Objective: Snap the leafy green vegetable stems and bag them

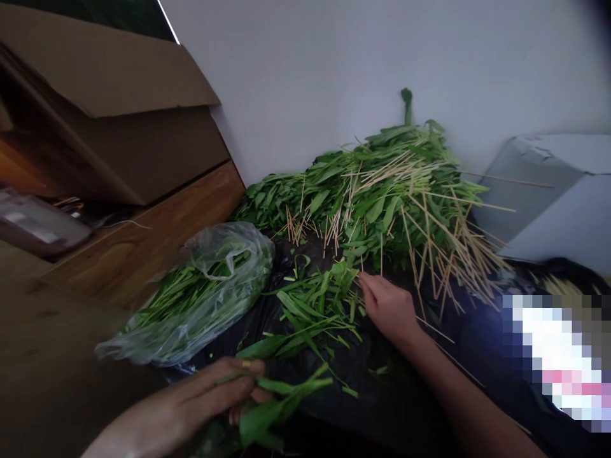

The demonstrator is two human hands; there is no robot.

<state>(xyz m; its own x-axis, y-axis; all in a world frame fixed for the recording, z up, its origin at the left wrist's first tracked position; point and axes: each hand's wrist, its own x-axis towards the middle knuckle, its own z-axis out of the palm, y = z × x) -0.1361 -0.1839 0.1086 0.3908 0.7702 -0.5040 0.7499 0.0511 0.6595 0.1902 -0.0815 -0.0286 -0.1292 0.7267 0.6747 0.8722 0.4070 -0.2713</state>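
Note:
My left hand (200, 397) is closed around a small bunch of green leafy stems (281, 407) near the bottom edge; a ring shows on one finger. My right hand (389, 308) reaches forward over a black plastic sheet (372, 381), its fingertips touching a loose scatter of green leaves (315, 302). Beyond it a big heap of leaves mixed with thin pale sticks (396, 191) lies against the white wall.
A clear plastic bag of green stems (200, 292) lies to the left on the floor. An open cardboard box (119, 108) and a wooden board (157, 229) stand at the left. A grey box (554, 191) sits at the right, below it a blurred patch.

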